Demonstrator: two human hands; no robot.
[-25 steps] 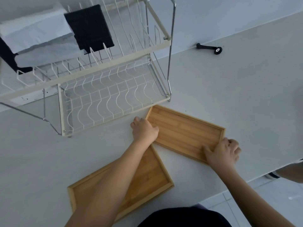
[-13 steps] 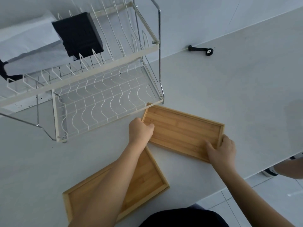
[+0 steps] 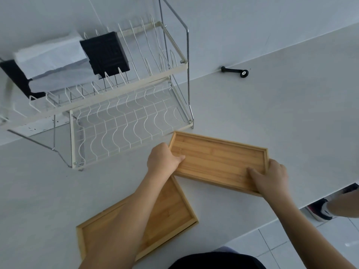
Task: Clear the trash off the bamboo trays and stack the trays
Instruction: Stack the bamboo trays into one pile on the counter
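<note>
Two empty bamboo trays lie on the white counter. The far bamboo tray (image 3: 217,158) sits just in front of the dish rack, and both hands hold it. My left hand (image 3: 162,159) grips its left end, thumb inside the rim. My right hand (image 3: 269,176) grips its right near corner, fingers over the edge. The near bamboo tray (image 3: 172,208) lies at an angle toward the counter's front edge; my left forearm hides much of it. The far tray's left near corner overlaps the near tray's far corner. No trash shows on either tray.
A two-tier white wire dish rack (image 3: 124,121) stands at the back left, with a black block (image 3: 105,53) and white folded paper (image 3: 52,59) on its upper tier. A small black handle with a wheel (image 3: 234,71) lies by the wall. Another person's shoe (image 3: 320,209) is on the floor at right.
Both hands have tightened their hold on the far tray, thumbs now inside the rim, and its left end has come over the near tray's corner. The view shifted slightly.
</note>
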